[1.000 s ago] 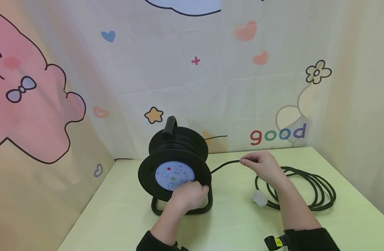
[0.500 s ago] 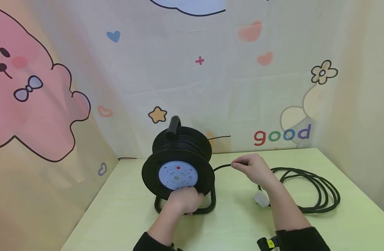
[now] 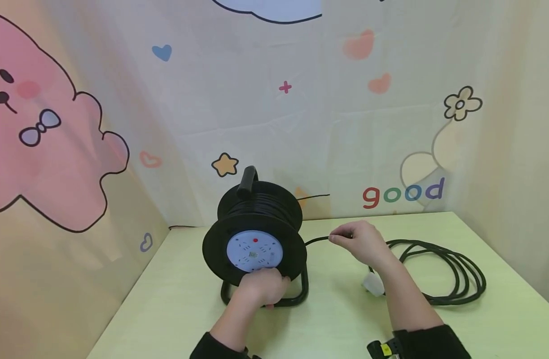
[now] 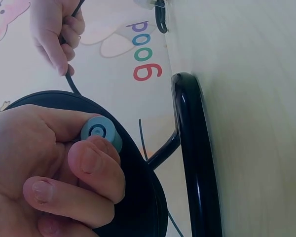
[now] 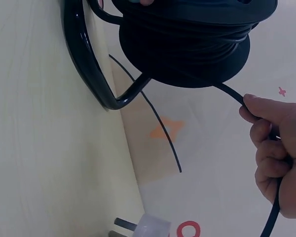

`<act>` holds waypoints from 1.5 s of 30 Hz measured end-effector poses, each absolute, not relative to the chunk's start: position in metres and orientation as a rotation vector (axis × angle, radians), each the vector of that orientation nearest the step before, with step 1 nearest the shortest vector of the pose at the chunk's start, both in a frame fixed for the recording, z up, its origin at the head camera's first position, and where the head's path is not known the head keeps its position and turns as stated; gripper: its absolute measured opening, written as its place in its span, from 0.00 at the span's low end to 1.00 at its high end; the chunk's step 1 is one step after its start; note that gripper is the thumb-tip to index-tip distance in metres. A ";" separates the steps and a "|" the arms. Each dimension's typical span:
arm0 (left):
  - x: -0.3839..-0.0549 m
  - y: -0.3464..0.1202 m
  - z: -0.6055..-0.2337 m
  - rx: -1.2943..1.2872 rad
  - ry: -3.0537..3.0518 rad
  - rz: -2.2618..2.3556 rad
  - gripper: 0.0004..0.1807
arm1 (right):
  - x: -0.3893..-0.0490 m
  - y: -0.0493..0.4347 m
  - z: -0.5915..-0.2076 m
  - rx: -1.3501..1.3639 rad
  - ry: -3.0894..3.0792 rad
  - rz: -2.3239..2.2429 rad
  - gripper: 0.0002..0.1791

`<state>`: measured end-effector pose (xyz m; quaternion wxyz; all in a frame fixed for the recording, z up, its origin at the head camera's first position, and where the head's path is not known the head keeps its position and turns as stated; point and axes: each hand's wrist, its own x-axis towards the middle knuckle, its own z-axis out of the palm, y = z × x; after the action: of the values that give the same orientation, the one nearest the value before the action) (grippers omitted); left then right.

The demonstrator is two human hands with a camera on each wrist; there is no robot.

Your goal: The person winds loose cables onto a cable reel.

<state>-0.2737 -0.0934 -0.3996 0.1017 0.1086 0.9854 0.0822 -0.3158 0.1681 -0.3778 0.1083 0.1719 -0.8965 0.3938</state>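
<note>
L hand (image 3: 264,286) hides knob (image 4: 99,127), head vw | plug (image 5: 153,227) cut off, R-wrist btm | panel (image 3: 255,249) print too sm

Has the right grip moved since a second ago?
Yes. Judged against the printed word "good" in the head view, the right grip has shifted picture-left, toward the cable reel.

Only readable text: "good" (image 3: 403,193), lowercase, letters red, green, blue, purple, printed on white patterned fabric backdrop (image 3: 319,134), 3 o'clock in head view. Magenta plus sign (image 3: 285,87), same fabric, 12 o'clock. Small yellow label (image 3: 386,349) on black wrist-worn device (image 3: 374,349), 5 o'clock: illegible.
</note>
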 end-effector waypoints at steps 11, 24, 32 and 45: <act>-0.272 -0.094 -0.399 0.327 2.911 0.266 0.25 | -0.309 0.195 -0.371 0.358 -2.648 0.660 0.03; -0.273 -0.095 -0.398 0.333 2.905 0.300 0.25 | -0.304 0.273 -0.373 0.234 -2.617 0.694 0.10; -0.275 -0.096 -0.400 0.344 2.904 0.297 0.25 | -0.296 0.316 -0.375 0.131 -2.619 0.684 0.22; -0.274 -0.096 -0.401 0.341 2.894 0.302 0.25 | -0.297 0.326 -0.382 0.143 -2.588 0.712 0.21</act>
<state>-0.2740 -0.0963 -0.4006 0.1059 0.1156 0.9823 0.1026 -0.2967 0.3258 -0.3818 0.2248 0.0519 -0.9382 0.2580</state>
